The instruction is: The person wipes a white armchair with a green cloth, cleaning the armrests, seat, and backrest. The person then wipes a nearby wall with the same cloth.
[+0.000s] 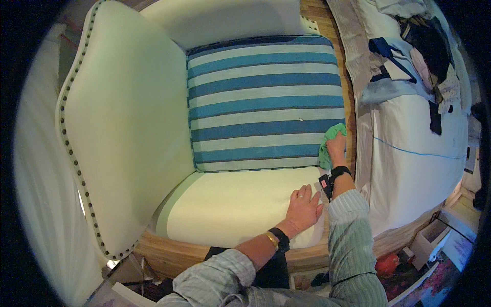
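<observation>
My right hand (pixel 336 147) grips a crumpled green cloth (pixel 327 144) and holds it against the right edge of a striped seat cushion (pixel 264 101). Blue and pale stripes run across the cushion, which has dark piping; a tiny pale speck (pixel 301 119) shows on it. Palm down, my left hand (pixel 305 210) rests on the near cream padded arm (pixel 230 207) of an upholstered chair, holding nothing. The chair's tall cream back (pixel 122 122), edged with dark nailheads, rises at the left. Its far arm (pixel 230 23) lies beyond the cushion.
A bed or couch under a pale cover (pixel 410 184) stands close on the right, with a heap of clothes (pixel 425 57) at its far end. White curtain fabric (pixel 42 172) hangs at the left. Boxes and a red object (pixel 386 264) sit at the lower right.
</observation>
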The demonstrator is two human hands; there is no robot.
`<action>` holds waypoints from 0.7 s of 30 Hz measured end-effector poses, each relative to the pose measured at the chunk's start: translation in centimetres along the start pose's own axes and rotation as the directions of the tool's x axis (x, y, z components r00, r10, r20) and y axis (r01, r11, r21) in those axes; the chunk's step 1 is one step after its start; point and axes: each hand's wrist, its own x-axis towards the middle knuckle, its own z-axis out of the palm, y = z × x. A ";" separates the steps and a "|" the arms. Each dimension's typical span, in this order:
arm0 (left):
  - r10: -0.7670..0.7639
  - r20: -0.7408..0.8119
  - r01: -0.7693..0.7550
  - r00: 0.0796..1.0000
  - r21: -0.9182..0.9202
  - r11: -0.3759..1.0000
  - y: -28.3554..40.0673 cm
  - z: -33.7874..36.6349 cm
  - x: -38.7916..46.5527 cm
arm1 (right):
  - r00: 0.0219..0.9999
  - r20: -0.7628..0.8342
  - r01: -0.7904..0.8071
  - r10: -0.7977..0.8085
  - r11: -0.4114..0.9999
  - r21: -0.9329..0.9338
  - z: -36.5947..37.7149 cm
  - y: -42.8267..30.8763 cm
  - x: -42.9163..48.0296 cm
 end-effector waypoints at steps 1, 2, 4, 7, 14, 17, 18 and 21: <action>0.017 0.073 -0.013 0.997 -0.054 0.998 -1.4 -0.4 0.0 | 1.000 0.030 0.005 -0.006 0.999 0.043 0.8 -1.1 0.2; 0.049 0.108 -0.036 0.993 -0.117 0.992 -3.3 -1.0 0.0 | 0.997 0.071 0.003 -0.008 0.997 0.072 1.6 -2.4 0.4; -0.005 0.267 0.041 0.964 -0.127 0.991 -7.7 -2.8 -0.2 | 0.990 0.123 0.056 -0.073 0.989 0.139 2.6 -4.6 -0.2; -0.240 0.554 0.264 0.797 0.038 0.964 -16.2 -8.3 -1.3 | 0.943 0.161 0.269 -0.290 0.953 0.138 8.8 -11.4 -5.2; -0.462 0.501 0.361 0.732 0.289 0.887 -21.7 -16.4 -8.2 | 0.248 0.547 0.874 -0.800 0.428 0.230 17.8 -23.4 -21.0; -0.425 0.327 0.342 0.844 0.283 0.896 -21.3 -15.6 -9.8 | 0.066 0.554 0.966 -0.830 0.191 0.172 16.7 -23.9 -20.2; -0.409 0.253 0.342 0.877 0.270 0.900 -21.3 -15.3 -10.0 | 0.060 0.567 0.977 -0.822 0.164 0.134 15.7 -23.5 -18.4; -0.411 0.176 0.371 0.894 0.223 0.902 -21.6 -14.8 -10.2 | 0.332 0.433 0.918 -0.838 0.393 0.058 12.0 -20.2 -13.2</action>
